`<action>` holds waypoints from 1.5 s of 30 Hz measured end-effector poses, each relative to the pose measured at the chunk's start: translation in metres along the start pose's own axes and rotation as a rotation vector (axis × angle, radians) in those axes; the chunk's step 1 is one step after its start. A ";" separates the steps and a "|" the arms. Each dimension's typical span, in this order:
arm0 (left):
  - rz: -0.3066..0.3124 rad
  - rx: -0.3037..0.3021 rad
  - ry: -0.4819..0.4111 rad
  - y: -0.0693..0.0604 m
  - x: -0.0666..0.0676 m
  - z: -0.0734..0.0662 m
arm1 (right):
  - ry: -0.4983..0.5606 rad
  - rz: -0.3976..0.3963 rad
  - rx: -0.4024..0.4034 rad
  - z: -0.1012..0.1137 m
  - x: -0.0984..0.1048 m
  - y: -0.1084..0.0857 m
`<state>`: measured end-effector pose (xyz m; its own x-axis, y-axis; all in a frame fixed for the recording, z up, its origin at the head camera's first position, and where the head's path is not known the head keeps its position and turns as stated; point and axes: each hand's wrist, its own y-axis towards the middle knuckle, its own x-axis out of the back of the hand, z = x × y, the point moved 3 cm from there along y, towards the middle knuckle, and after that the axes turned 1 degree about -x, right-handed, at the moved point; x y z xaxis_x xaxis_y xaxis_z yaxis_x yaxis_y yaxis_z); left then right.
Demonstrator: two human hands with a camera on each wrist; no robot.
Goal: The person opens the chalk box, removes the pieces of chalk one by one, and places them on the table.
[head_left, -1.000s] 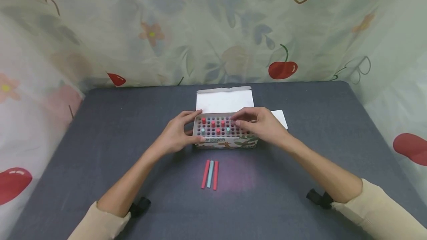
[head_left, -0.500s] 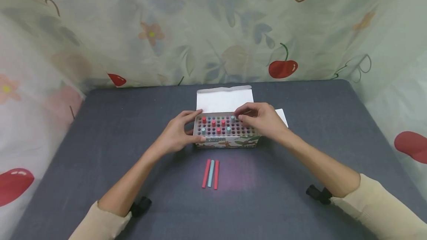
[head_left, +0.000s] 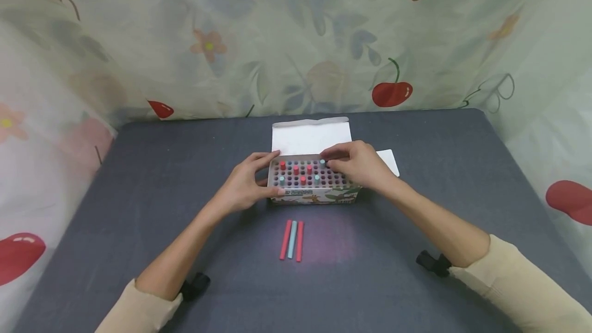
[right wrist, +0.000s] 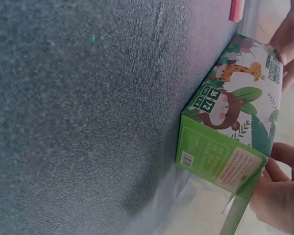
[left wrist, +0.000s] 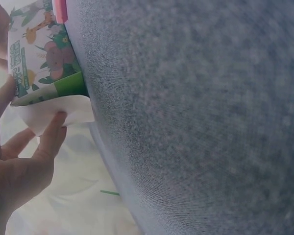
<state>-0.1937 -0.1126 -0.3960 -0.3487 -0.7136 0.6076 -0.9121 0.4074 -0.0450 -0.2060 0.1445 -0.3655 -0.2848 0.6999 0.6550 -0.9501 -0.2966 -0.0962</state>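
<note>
A printed chalk box [head_left: 314,197] stands on the table with its lid up; its top is a grid of holes. Several red and light-blue chalk sticks poke out of the holes. My left hand [head_left: 242,181] grips the box's left end, thumb at the front and fingers behind; in the left wrist view the fingers lie against a white end flap [left wrist: 73,110]. My right hand [head_left: 363,166] is over the right part of the grid, thumb and index fingertips beside a blue chalk [head_left: 322,163] at the back; whether they pinch it is unclear.
Two red chalks and a blue chalk [head_left: 292,239] lie side by side on the dark cloth in front of the box. The white lid [head_left: 311,137] leans back behind the grid, and a flap [head_left: 388,162] sticks out at right. A patterned curtain [head_left: 296,40] hangs behind.
My right hand first covered the back blue chalk, drew off to the right so the chalk showed, then came back left beside it. The left hand keeps its hold on the box.
</note>
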 end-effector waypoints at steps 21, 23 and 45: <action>0.002 0.016 0.002 0.001 0.001 -0.002 | -0.174 -0.093 -0.003 0.004 -0.011 0.008; 0.003 0.017 0.006 0.001 0.001 -0.002 | -0.176 -0.109 0.006 0.003 -0.012 0.008; 0.020 0.011 0.049 0.000 0.000 -0.001 | -0.094 -0.281 0.131 -0.006 -0.020 -0.002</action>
<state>-0.1937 -0.1123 -0.3955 -0.3559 -0.6765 0.6447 -0.9076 0.4147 -0.0658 -0.1991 0.1353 -0.3823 0.0046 0.7052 0.7089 -0.9639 -0.1856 0.1908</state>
